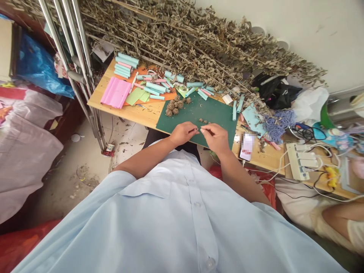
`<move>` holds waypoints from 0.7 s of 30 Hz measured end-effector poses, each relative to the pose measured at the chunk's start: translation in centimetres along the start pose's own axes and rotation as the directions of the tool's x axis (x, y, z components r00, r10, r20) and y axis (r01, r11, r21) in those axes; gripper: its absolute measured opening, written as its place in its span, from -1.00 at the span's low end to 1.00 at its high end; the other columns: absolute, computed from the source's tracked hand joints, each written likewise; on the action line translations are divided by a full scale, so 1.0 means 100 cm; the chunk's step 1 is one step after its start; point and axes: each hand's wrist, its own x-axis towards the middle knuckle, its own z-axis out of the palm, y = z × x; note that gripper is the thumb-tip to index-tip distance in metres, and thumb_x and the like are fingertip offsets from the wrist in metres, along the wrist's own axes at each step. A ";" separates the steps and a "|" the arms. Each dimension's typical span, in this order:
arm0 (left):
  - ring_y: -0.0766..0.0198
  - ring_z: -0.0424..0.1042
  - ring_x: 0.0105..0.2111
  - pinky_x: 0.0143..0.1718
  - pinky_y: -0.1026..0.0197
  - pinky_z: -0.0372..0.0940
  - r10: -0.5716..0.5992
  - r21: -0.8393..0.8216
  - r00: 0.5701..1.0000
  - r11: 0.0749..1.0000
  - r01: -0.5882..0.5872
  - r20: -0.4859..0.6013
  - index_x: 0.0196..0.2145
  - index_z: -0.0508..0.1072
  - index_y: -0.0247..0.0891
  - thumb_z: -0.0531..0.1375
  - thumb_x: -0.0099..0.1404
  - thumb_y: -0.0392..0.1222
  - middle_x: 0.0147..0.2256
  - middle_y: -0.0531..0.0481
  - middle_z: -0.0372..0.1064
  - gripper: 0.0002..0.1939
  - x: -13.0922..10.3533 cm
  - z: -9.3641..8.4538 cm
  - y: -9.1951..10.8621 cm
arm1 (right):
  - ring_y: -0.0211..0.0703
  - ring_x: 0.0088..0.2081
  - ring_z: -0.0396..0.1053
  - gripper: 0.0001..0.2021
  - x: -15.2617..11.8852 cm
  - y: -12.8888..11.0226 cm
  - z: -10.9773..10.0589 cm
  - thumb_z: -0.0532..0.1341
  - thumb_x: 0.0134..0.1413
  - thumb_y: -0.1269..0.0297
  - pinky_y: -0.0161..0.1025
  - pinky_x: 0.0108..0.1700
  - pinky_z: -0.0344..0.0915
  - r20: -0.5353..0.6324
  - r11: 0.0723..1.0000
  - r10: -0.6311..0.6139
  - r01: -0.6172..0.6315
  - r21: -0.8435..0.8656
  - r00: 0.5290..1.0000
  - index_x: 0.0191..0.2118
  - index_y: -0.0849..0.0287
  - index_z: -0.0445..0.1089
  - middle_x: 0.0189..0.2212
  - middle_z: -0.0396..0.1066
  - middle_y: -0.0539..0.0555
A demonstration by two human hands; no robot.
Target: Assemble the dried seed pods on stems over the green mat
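Note:
My left hand [183,134] is over the front edge of a dark green mat [216,108], thumb and fingertips pinched together. A tiny dark bit shows at its fingertips, too small to name. Facing it, a short gap away, my right hand [215,137] is closed in a pinch too; what it holds, if anything, is hidden. Just beyond my fingers lie a few small brown crumbly pieces [201,120]. A pile of round, rough brown balls [174,107] rests on the mat's left part.
Rolled blue paper [153,88] and a pink sheet [115,92] lie on the wooden table. Dried leafy stalks [182,41] cover the back. At right are a phone [247,146], blue yarn [280,122] and a power strip [297,161]. Metal poles [82,64] stand left; another person's arm [338,216] shows lower right.

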 end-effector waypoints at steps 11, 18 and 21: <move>0.20 0.51 -0.17 -0.09 0.20 0.36 0.006 0.011 1.000 1.000 -0.006 0.006 -0.17 0.61 -0.22 0.17 0.49 -0.20 -0.23 -0.09 0.55 -0.80 -0.001 0.000 0.001 | -0.05 -0.12 0.57 -0.75 -0.003 -0.011 -0.003 0.17 0.40 0.22 -0.15 -0.07 0.43 0.204 0.907 -0.170 0.234 -0.349 0.964 -0.11 0.03 0.63 -0.10 0.64 0.09; 0.20 0.50 -0.19 -0.12 0.18 0.37 0.028 -0.002 0.999 1.000 -0.028 -0.025 -0.20 0.60 -0.23 0.16 0.52 -0.13 -0.27 -0.09 0.54 -0.76 -0.002 0.001 -0.002 | 0.02 -0.13 0.51 -0.72 0.004 -0.039 0.002 0.13 0.41 0.23 -0.13 -0.16 0.31 0.282 0.834 0.040 0.124 -0.538 0.959 -0.17 0.07 0.62 -0.18 0.61 0.13; 0.22 0.50 -0.20 -0.14 0.20 0.37 0.045 -0.010 0.998 0.999 -0.045 -0.039 -0.21 0.60 -0.24 0.15 0.52 -0.14 -0.27 -0.08 0.54 -0.76 -0.003 0.000 -0.002 | 0.03 -0.13 0.50 -0.71 0.007 -0.050 0.004 0.10 0.43 0.22 -0.13 -0.20 0.26 0.304 0.793 0.114 0.098 -0.601 0.946 -0.14 0.10 0.60 -0.15 0.59 0.15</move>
